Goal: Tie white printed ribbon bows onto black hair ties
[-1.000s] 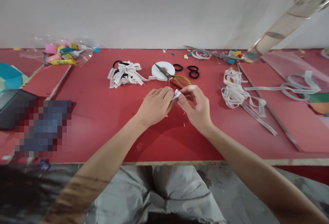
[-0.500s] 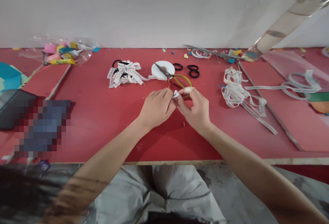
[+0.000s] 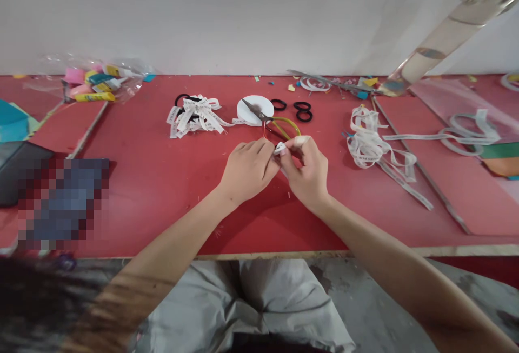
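Observation:
Between my two hands is a small piece of white printed ribbon (image 3: 279, 148), most of it hidden by fingers. My left hand (image 3: 250, 170) is closed on it from the left, knuckles up. From the right, my right hand (image 3: 307, 168) pinches the same ribbon between thumb and forefinger. Just beyond the fingers lie scissors (image 3: 264, 117) with red and yellow handles, their blades resting on a white ribbon spool (image 3: 244, 111). A heap of cut printed ribbons with black hair ties (image 3: 198, 114) sits left of the spool. More black hair ties (image 3: 303, 111) lie to its right.
A loose tangle of ribbon (image 3: 367, 142) lies on the red table (image 3: 154, 196) to the right. A clear bottle of liquid (image 3: 438, 39) leans at the back right. Far left are a plastic bag of glue tubes (image 3: 101, 85) and a dark pouch (image 3: 24, 169).
The ribbon between my fingers has been drawn in, and less of it shows; its hanging strip has gone from sight. Both hands stay in nearly the same place.

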The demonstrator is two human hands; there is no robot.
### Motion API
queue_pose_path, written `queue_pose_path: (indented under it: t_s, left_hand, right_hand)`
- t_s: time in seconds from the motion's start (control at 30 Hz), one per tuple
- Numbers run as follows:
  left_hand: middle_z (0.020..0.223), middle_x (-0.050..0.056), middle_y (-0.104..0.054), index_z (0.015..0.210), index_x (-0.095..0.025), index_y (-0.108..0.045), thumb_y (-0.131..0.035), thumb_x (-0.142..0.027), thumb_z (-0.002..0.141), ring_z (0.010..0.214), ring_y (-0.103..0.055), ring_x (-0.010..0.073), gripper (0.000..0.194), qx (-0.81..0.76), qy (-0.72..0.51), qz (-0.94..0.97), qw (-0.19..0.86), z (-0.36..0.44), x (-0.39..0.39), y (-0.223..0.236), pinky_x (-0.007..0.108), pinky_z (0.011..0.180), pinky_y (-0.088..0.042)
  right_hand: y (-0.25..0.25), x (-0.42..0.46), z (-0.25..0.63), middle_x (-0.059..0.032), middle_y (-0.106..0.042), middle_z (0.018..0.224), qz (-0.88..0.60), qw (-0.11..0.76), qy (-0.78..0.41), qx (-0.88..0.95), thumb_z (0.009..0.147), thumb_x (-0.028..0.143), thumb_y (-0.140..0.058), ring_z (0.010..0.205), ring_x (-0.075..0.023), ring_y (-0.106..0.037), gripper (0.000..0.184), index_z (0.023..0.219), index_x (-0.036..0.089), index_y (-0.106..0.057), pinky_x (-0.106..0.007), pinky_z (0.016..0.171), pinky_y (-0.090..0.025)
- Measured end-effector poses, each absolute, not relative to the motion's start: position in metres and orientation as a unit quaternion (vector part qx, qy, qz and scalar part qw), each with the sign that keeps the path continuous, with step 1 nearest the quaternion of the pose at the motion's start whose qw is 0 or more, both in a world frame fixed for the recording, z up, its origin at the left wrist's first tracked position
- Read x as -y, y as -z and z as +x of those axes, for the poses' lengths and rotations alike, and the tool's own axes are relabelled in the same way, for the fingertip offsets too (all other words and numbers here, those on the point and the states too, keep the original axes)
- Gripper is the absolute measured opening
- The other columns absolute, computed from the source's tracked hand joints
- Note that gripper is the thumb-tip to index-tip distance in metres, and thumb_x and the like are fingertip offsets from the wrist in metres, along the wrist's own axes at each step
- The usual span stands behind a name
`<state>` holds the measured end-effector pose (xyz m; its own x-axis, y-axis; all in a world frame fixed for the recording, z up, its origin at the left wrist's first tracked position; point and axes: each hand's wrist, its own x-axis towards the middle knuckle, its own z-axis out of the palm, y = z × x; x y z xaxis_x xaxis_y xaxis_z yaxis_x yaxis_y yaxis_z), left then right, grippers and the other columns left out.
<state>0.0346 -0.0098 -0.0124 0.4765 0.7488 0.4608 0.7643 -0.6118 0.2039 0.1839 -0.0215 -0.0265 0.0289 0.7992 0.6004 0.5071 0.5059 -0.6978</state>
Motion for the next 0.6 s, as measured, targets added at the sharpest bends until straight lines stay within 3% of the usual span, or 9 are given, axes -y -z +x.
queue_pose_path:
  t_s: [0.43, 0.6]
  left_hand:
    - [0.083, 0.005, -0.064, 0.083, -0.020, -0.047, -0.033, -0.018, 0.094, 0.071, -0.056, 0.0187, 0.018, 0.430, 0.261, -0.864, -0.008, 0.0325, 0.0104, 0.0131, 0.033, 0.067, -0.038]
    - [0.081, 0.006, -0.062, 0.082, -0.020, -0.044, -0.031, -0.019, 0.096, 0.072, -0.056, 0.0195, 0.019, 0.422, 0.261, -0.868, -0.015, 0.0314, 0.0108, 0.0153, 0.033, 0.066, -0.039]
  right_hand:
    - [0.0217, 0.0241, 0.1818, 0.0013, -0.064, 0.080, -0.473, 0.553, -0.202, 0.656, 0.094, 0.029, -0.053, 0.070, -0.0111, -0.063, 0.008, 0.088, 0.023, -0.052, -0.025, 0.066, -0.055]
    - [0.0229, 0.0217, 0.1827, -0.0006, -0.066, 0.088, -0.457, 0.542, -0.244, 0.662, 0.093, 0.033, -0.056, 0.074, -0.0119, -0.065, 0.011, 0.092, 0.023, -0.055, -0.027, 0.069, -0.057]
